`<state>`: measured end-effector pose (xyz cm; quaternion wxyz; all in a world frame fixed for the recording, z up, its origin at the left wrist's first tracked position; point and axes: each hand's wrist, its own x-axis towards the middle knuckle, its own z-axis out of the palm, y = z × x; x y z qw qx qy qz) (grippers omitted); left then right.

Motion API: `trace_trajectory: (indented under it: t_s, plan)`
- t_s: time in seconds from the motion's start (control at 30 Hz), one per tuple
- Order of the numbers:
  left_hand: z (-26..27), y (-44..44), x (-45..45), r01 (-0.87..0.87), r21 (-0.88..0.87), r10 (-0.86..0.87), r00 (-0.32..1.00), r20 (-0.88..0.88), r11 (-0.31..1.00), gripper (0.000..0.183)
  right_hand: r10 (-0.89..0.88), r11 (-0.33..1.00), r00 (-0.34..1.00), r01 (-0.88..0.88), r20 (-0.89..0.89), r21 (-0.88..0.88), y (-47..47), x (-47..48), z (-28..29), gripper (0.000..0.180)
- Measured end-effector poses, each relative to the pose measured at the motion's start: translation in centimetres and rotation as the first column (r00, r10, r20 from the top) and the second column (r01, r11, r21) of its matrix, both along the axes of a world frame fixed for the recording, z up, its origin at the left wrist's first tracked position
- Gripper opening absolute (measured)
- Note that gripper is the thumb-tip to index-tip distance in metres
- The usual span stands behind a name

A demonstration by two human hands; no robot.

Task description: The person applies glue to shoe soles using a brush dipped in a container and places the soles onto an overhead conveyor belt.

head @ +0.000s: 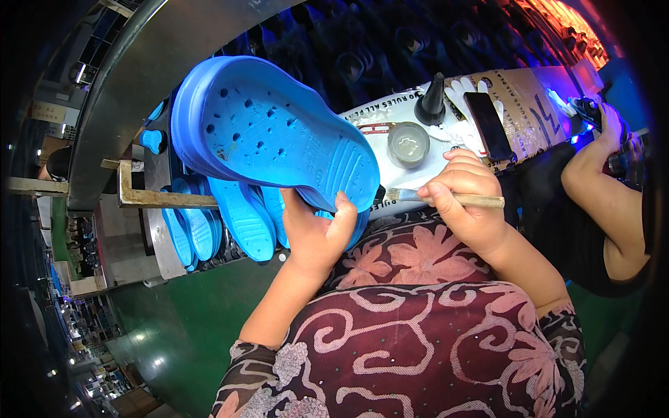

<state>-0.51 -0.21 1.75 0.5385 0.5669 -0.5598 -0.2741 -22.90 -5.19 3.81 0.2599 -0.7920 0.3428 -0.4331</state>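
My left hand [319, 235] grips a blue foam shoe sole [282, 125] by its near edge, thumb on the inner face. The sole is tilted up towards me, showing vent holes at the broad end and ridges at the narrower end. In my right hand [465, 204] is a flat brush [486, 200] with a wooden handle. Its bristles point left, close beside the sole's narrower end; I cannot tell whether they touch. Just beyond this hand stands a round tub [408, 145] with pale, cloudy contents.
More blue soles [243, 222] lie at left, by a metal bar [170, 198]. A black cone-shaped nozzle [431, 102], white gloves [462, 133] and a phone [488, 125] rest on printed cardboard [528, 112]. Another person's arm [601, 172] is at right.
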Motion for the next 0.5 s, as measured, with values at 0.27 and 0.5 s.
trace_trajectory:
  t_s: [0.27,0.5]
  plan:
    - [-0.2,-0.36,-0.09,-0.053,-0.054,0.057,0.997,0.061,0.997,0.06,0.035,0.999,0.999,-0.035,-0.007,-0.027,-0.08,0.87,0.14,0.015]
    - [-0.29,-0.15,-0.07,-0.067,-0.102,0.071,0.997,0.035,0.993,0.06,-0.025,0.998,0.999,0.023,-0.036,-0.066,-0.32,0.07,0.1,0.011]
